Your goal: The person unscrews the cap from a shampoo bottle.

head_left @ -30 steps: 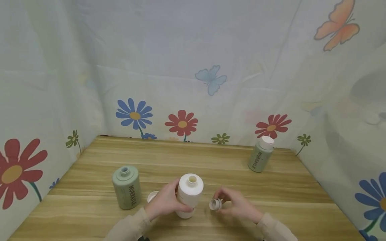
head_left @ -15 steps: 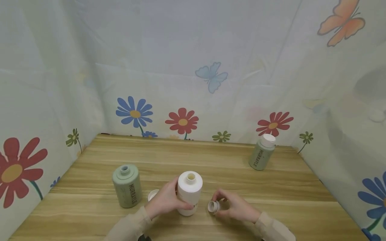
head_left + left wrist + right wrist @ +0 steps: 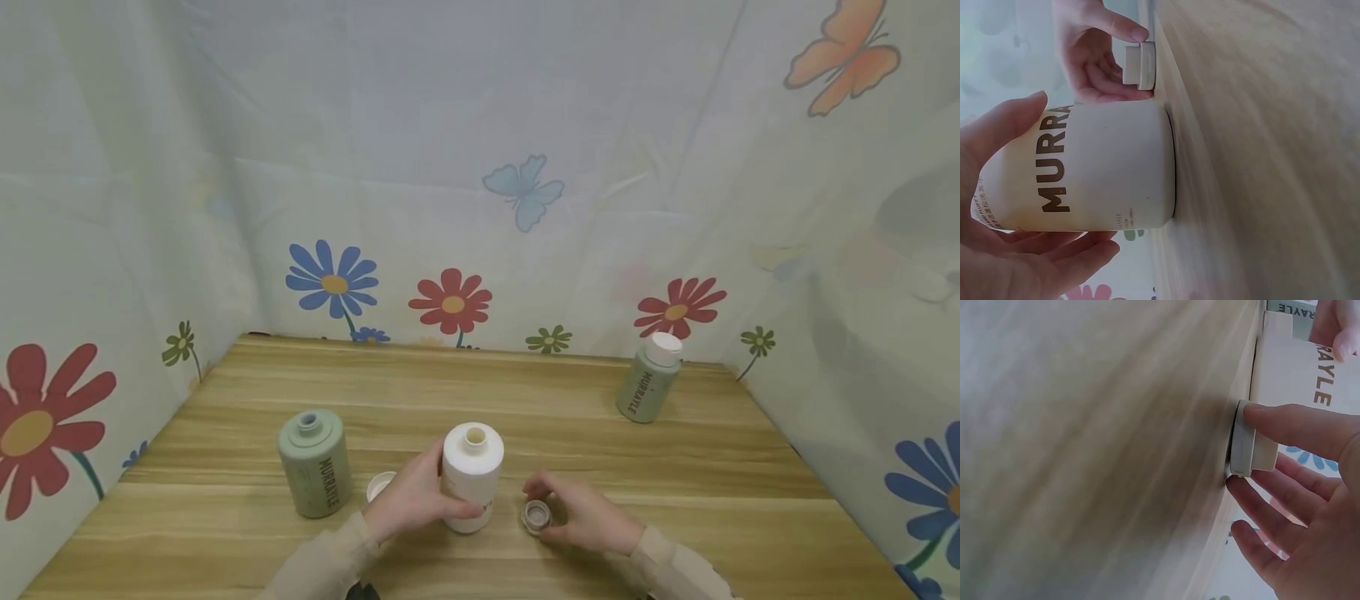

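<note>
On the wood-grained counter [image 3: 480, 387] are carried an uncapped green bottle [image 3: 313, 471], a lid [image 3: 378, 483], a white bottle [image 3: 471, 479], a small cap [image 3: 536, 517] and, at the rear right, a capped green bottle [image 3: 647, 387].

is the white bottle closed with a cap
No, the white bottle shows a bare, open neck in the head view, and the pale cap is apart from it.

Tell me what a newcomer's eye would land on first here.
Probably the white bottle, uncapped in the left hand near the front of the table. Next, the small cap held by the right hand. Then the orange butterfly, high on the right of the backdrop.
</note>
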Demonstrator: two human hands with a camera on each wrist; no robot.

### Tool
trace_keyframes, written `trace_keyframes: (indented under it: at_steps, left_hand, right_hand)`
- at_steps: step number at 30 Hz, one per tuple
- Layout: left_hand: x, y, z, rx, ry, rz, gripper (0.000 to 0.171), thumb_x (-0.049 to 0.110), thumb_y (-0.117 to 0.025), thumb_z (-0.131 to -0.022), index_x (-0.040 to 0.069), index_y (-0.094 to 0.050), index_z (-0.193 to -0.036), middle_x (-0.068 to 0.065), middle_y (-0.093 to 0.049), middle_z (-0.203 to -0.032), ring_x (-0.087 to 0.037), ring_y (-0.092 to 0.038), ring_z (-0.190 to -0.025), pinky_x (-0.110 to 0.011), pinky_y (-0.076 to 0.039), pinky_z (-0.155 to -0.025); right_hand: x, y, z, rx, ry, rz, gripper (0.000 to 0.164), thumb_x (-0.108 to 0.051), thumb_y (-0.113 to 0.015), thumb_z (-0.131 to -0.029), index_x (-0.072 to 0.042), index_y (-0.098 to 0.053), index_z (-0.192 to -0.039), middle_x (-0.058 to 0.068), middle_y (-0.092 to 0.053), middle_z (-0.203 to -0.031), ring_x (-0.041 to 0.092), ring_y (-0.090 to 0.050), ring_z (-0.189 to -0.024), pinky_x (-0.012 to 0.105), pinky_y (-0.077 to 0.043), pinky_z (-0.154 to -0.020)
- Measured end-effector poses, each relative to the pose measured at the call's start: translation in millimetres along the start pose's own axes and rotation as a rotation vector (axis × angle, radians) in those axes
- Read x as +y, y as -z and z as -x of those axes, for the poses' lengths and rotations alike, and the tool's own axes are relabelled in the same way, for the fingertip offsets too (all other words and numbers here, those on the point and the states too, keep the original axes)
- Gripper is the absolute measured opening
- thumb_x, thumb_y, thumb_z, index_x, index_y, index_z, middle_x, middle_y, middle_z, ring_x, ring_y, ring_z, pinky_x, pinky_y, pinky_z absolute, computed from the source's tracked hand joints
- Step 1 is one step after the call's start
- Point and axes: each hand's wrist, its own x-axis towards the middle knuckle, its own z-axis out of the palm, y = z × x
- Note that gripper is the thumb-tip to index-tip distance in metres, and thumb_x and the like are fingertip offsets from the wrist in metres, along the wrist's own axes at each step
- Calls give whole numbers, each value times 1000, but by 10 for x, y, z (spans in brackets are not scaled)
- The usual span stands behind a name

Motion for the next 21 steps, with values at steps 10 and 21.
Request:
trace_keyframes:
  at_steps: [10, 21]
  left_hand:
    - [28, -10, 4, 18, -7, -45, 88, 25, -88, -67, 7, -41, -138, -10, -63, -125, -30, -59, -116, -54, -46, -98]
    - [302, 275, 11, 64, -56, -71, 110, 34, -88, -66, 22, -20, -151, -12, -37, -154, -37, -35, -142, -65, -29, -109]
  right_hand:
    - [-1, -17, -16, 16, 68, 80, 55, -6, -77, -75, -7, -53, -124, 5, -68, -113, 20, -64, -105, 38, -51, -94]
    - [4, 205, 99, 40, 66, 73, 56, -13, -75, -80, 0, -51, -129, 14, -64, -120, 30, -60, -110, 44, -49, -96]
